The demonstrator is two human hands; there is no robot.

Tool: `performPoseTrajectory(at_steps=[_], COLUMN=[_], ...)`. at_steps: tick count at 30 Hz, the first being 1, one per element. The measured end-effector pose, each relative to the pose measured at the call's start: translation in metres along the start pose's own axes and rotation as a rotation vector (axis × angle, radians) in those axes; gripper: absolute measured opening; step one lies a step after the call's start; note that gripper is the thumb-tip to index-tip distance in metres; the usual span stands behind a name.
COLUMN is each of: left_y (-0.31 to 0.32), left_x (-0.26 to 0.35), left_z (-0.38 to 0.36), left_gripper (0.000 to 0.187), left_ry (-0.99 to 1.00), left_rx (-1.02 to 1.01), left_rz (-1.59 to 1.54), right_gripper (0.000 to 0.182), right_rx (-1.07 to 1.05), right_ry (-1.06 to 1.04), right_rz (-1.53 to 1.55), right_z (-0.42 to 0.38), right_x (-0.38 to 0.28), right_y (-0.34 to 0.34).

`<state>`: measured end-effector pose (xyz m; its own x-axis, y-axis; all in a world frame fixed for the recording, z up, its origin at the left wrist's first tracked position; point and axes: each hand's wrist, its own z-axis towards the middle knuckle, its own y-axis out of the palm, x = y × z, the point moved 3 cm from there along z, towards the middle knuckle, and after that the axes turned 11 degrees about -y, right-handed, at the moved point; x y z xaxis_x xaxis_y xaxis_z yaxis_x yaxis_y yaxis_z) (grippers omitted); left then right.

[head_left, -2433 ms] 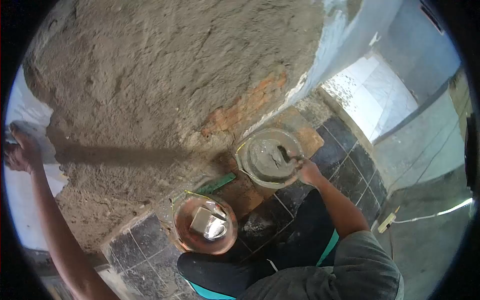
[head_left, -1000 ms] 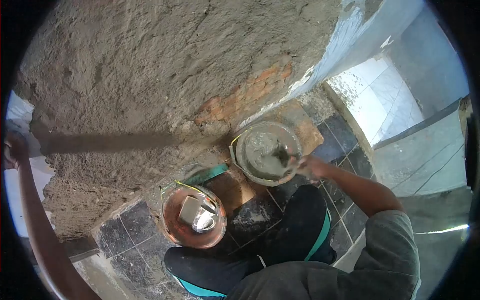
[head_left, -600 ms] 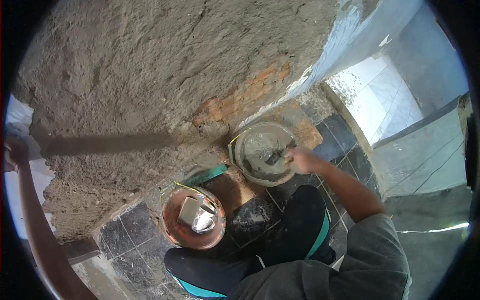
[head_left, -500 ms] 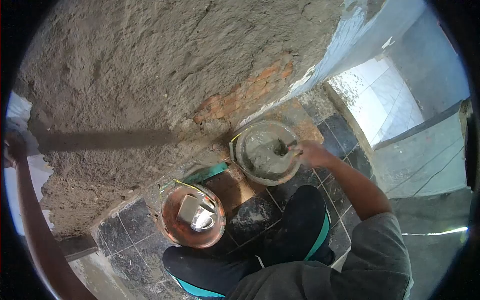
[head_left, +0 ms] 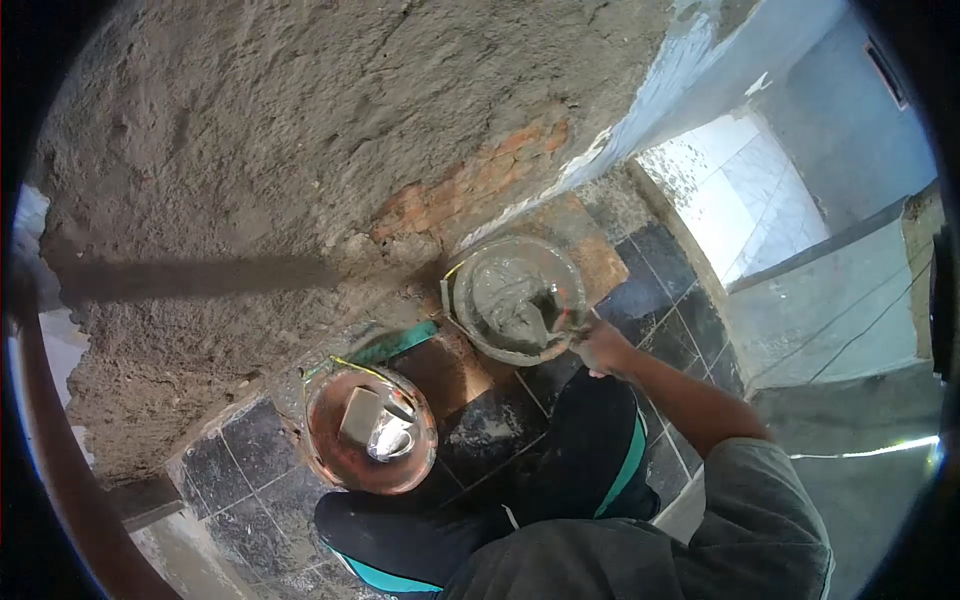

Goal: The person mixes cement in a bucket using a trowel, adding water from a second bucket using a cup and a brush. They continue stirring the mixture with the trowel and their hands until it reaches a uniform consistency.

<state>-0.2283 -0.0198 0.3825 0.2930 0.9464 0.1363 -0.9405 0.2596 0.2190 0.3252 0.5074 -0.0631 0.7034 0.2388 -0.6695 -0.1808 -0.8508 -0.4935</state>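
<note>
My right hand (head_left: 603,348) is closed round the handle of a trowel (head_left: 537,326) at the right rim of a bucket (head_left: 462,313). Wet grey mortar (head_left: 505,285) fills much of that bucket, and the mortar-coated blade sits in it. Far to the left, my left hand (head_left: 22,292) is raised by the edge of the rough plaster. It is dark and cut off by the view's edge, so its fingers cannot be made out.
A second, reddish bucket (head_left: 322,452) before my knees holds a pale block (head_left: 360,416) and a shiny wrapped item (head_left: 391,437). A green strip (head_left: 395,343) lies at the base of the roughly plastered wall (head_left: 250,150). Bare brick (head_left: 470,185) shows low down.
My right hand has moved down and slightly outward at the bucket's rim, and the trowel has shifted in the mortar. The left hand stays at the left edge. The view has shifted slightly.
</note>
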Motion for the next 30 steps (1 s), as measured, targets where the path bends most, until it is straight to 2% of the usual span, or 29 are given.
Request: performPoseTrajectory(at_steps=[1,3,5,6,8,10,12,14,17,20,22,23,24,25,27,30], left_y=[0.001,0.0,-0.001,-0.002,-0.002,-0.005,-0.007,-0.008,-0.009,-0.01,-0.01,-0.01,-0.009,-0.008,-0.007,-0.005], left_x=[0.0,0.002,0.003,0.006,0.013,0.016,0.017,0.02,0.023,0.021,0.022,0.023,0.022,0.021,0.017,0.015], left_z=[-0.001,-0.002,-0.004,-0.004,-0.003,0.0,-0.001,-0.001,-0.006,-0.009,-0.01,-0.011,-0.011,-0.012,-0.011,-0.01], left_gripper=[0.083,0.083,0.083,0.083,0.084,0.084,0.084,0.084,0.084,0.085,0.085,0.085,0.085,0.085,0.085,0.085], left_ry=[0.004,0.001,0.005,0.004,0.011,0.019,0.026,0.027,0.025,0.024,0.029,0.021,0.017,0.013,-0.001,-0.01], left_rx=[-0.002,-0.003,-0.008,-0.015,-0.02,-0.014,-0.019,-0.025,-0.032,-0.039,-0.043,-0.037,-0.039,-0.038,-0.041,-0.044], left_rz=[-0.003,-0.018,-0.024,-0.028,-0.036,-0.048,-0.053,-0.058,-0.068,-0.074,-0.068,-0.068,-0.065,-0.061,-0.05,-0.039], right_gripper=[0.035,0.038,0.033,0.026,0.027,0.041,0.039,0.04,0.032,0.029,0.028,0.028,0.028,0.029,0.03,0.029], right_rx=[0.126,-0.013,-0.057,-0.03,0.068,0.195,0.124,0.092,0.044,-0.03,-0.086,-0.127,-0.168,-0.211,-0.14,0.049], right_ry=[0.125,-0.122,-0.314,-0.378,-0.443,-0.458,-0.58,-0.435,-0.262,0.187,-0.756,-0.743,-0.726,-0.222,0.37,0.502], right_rz=[0.198,0.171,-0.083,-0.319,-0.523,-0.464,-0.593,-0.657,-0.781,-0.053,-0.112,-0.031,0.05,0.22,0.467,0.635], right_z=[0.003,-0.002,0.004,0.015,0.033,0.057,0.053,0.041,0.037,0.038,0.072,0.076,0.073,0.078,0.067,0.034], right_x=[0.005,-0.006,-0.028,-0.042,-0.045,-0.034,-0.047,-0.063,-0.044,-0.004,0.074,0.088,0.083,0.088,0.084,0.055], right_y=[0.011,0.022,0.037,0.05,0.049,0.028,-0.013,-0.042,-0.058,-0.038,-0.022,-0.021,-0.018,-0.019,-0.013,0.004])
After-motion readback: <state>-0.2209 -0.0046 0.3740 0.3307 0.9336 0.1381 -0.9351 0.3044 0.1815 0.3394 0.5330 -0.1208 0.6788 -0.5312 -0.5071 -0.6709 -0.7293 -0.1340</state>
